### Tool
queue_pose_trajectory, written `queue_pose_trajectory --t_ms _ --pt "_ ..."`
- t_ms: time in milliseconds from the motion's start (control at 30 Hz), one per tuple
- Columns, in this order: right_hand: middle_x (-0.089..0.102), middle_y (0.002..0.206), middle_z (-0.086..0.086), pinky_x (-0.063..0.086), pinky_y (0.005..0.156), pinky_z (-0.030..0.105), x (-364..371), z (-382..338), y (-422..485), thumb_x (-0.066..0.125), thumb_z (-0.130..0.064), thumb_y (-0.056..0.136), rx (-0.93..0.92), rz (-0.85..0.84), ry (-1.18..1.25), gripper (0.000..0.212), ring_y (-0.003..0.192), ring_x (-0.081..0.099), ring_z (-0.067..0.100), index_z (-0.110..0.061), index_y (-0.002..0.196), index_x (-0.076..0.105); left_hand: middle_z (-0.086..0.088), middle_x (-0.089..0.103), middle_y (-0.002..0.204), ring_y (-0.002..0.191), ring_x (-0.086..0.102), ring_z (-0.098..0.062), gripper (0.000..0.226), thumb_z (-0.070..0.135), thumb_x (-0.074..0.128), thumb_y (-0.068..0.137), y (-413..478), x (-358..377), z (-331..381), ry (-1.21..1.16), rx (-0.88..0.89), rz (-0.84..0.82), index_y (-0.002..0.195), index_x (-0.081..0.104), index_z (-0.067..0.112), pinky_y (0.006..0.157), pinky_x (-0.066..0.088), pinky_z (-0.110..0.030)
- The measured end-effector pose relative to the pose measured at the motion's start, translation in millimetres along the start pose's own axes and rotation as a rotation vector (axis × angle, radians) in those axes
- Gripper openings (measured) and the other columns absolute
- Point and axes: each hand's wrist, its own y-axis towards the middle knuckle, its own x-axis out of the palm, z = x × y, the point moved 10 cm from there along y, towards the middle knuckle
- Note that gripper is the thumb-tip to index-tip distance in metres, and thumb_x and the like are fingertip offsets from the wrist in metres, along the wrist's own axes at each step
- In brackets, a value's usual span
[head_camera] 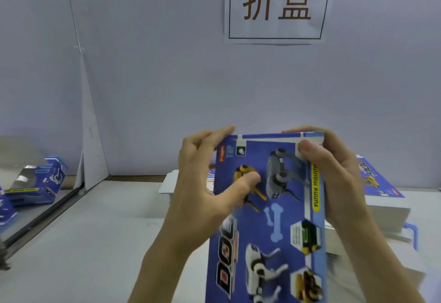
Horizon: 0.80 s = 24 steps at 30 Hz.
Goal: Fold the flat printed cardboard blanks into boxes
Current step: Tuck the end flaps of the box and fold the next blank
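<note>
At the far left, beyond a dark rail at the table edge, finished boxes (39,183) lie in a loose group, at least one of them erected with its printed blue faces and a silvery inner flap showing; on that evidence part of the batch is judged complete. Moving right, the pale table (95,243) carries a stack of flat blanks (386,209), which shows at mid-frame behind the hands and more fully at the right, its top sheet printed side up; a good many blanks therefore remain to be folded. The left hand (205,190) holds the left edge of the blank in work (269,219), thumb pressed flat on the printed face near the yellow dog figure, fingers reaching up and around the upper left corner behind the card; the hand is partly spread, not clenched. The blank itself is raised clear of the table, printed face toward the camera, between the two hands, and still reads as flat or nearly so, with only a narrow strip at the top edge appearing turned. The right hand (334,173) grips the upper right corner, thumb on the front by the yellow text band, fingers curled over the top edge and behind. This piece is judged to be at the start of folding. A paper sign (278,4) hangs on the wall above.
</note>
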Motion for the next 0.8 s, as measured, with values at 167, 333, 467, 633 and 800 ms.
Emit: queue_pose_trajectory --t_ms 167,333,467,633,800 --pt "0.072 0.082 0.007 0.058 0.056 0.030 18 13 -10 0.056 -0.021 0.083 0.080 -0.065 0.125 0.017 0.074 0.072 0.025 -0.029 0.088 0.069 0.015 0.060 0.125 0.104 0.068 -0.019 0.055 0.032 0.075 0.072 -4 7 -16 -0.435 -0.154 -0.106 0.121 0.054 0.044 0.070 0.058 -0.025" --pt "0.070 0.081 0.008 0.057 0.054 0.029 18 15 -16 0.054 -0.021 0.084 0.073 -0.030 0.148 0.013 0.071 0.071 0.025 -0.024 0.088 0.066 0.014 0.067 0.111 0.090 0.072 -0.024 0.025 0.020 0.071 0.075 -3 8 -26 -0.489 -0.198 -0.015 0.089 0.062 0.038 0.060 0.057 -0.027" --pt "0.071 0.095 0.004 0.059 0.062 0.034 18 15 -24 0.053 -0.019 0.085 0.053 -0.060 0.124 0.017 0.082 0.072 0.028 -0.025 0.096 0.065 0.013 0.069 0.095 0.081 0.072 -0.023 0.022 0.016 0.066 0.074 -5 13 -31 -0.528 -0.245 -0.006 0.087 0.062 0.033 0.056 0.057 -0.026" --pt "0.069 0.104 0.002 0.058 0.065 0.029 19 9 -31 0.053 -0.006 0.085 -0.041 -0.046 0.113 0.032 0.086 0.070 0.023 -0.027 0.108 0.060 -0.007 0.072 0.097 0.077 0.072 -0.030 0.023 0.021 0.066 0.074 -6 16 -38 -0.544 -0.343 -0.061 0.094 0.063 0.032 0.054 0.057 -0.028" --pt "0.070 0.084 0.002 0.056 0.057 0.028 16 12 -28 0.056 -0.005 0.082 -0.024 0.002 0.150 0.027 0.073 0.070 0.021 -0.027 0.092 0.067 0.005 0.071 0.100 0.082 0.072 -0.029 0.022 0.021 0.065 0.075 -5 17 -37 -0.520 -0.315 -0.049 0.093 0.062 0.031 0.055 0.057 -0.027"
